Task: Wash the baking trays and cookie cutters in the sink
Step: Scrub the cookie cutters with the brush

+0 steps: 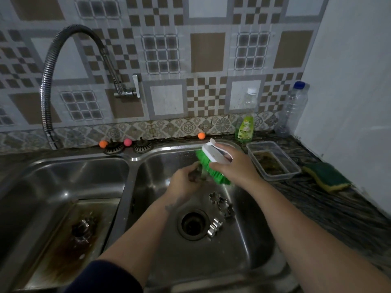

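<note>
Steel double sink [135, 163], left hand [183, 182] pinched a small metal cookie cutter [195, 176], right hand [233, 167] gripped a green-bristled scrub brush [208, 163].

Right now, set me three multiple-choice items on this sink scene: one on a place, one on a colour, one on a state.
1. Where do the loose cookie cutters lie?
A. right basin
B. counter
C. plastic container

2. What colour are the scrub brush bristles?
A. blue
B. green
C. red

3. What is the right hand doing?
A. hanging idle
B. turning the tap
C. gripping the brush

Answers:
1 A, they sit near the drain of the right basin.
2 B, bright green bristles under a white handle.
3 C, fingers wrap the brush, pressed against the small item in the left hand.
</note>
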Motion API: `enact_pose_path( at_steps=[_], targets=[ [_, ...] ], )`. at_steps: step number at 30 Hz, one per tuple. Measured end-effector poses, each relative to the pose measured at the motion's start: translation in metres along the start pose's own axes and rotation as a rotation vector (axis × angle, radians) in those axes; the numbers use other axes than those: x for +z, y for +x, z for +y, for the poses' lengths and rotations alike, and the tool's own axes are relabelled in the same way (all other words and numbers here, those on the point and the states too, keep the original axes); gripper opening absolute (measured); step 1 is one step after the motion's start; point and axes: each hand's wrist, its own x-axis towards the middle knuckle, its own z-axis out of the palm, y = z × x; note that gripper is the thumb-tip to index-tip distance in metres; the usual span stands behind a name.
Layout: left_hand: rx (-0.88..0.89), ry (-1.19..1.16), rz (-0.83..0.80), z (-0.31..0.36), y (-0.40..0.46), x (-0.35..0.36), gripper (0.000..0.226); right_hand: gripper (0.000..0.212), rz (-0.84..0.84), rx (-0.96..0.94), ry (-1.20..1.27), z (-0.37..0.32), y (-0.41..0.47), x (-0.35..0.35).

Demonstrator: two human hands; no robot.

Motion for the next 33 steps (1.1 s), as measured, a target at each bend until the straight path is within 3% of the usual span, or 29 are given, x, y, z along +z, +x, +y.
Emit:
enact_pose_path(
  at_steps=[3,5,6,10,13,16,21,26,28,33],
  targets=[
    [-0.169,-0.454,-0.008,0.006,-0.001,0.000,0.026,0.062,0.072,0.001,0.063,-0.001,0.000,0.002],
    [-0.288,-0.778,0.025,0.011,0.000,-0.004,0.022,0.064,0.106,-0.047,0.001,0.000,-0.010,0.002],
    [-0.318,-0.816,0.044,0.010,0.001,-0.009,0.025,0.066,0.084,-0.083,-0.045,0.000,-0.017,0.002],
    [-0.367,-0.772,-0.030,0.009,-0.005,-0.019,0.035,0.067,-0.019,-0.227,-0.261,-0.003,-0.036,0.014],
    [-0.399,-0.781,-0.042,0.012,-0.006,-0.015,0.035,0.066,0.063,-0.210,-0.325,-0.010,-0.029,0.018],
    [-0.340,-0.778,0.005,0.011,-0.001,-0.023,0.035,0.067,-0.006,-0.184,-0.332,-0.017,-0.028,0.017],
    [-0.325,-0.709,0.065,-0.006,-0.004,-0.035,0.036,0.063,-0.170,-0.035,-0.051,-0.024,-0.041,0.022],
    [-0.277,-0.798,-0.059,-0.007,-0.018,-0.041,0.032,0.058,-0.102,0.150,0.240,-0.028,-0.038,0.048],
    [-0.290,-0.803,-0.047,-0.011,-0.022,-0.050,0.033,0.061,-0.066,0.079,0.106,-0.026,-0.039,0.062],
    [-0.413,-0.881,0.013,-0.028,-0.036,-0.084,0.031,0.069,-0.085,-0.260,-0.515,-0.038,-0.040,0.088]
  ],
)
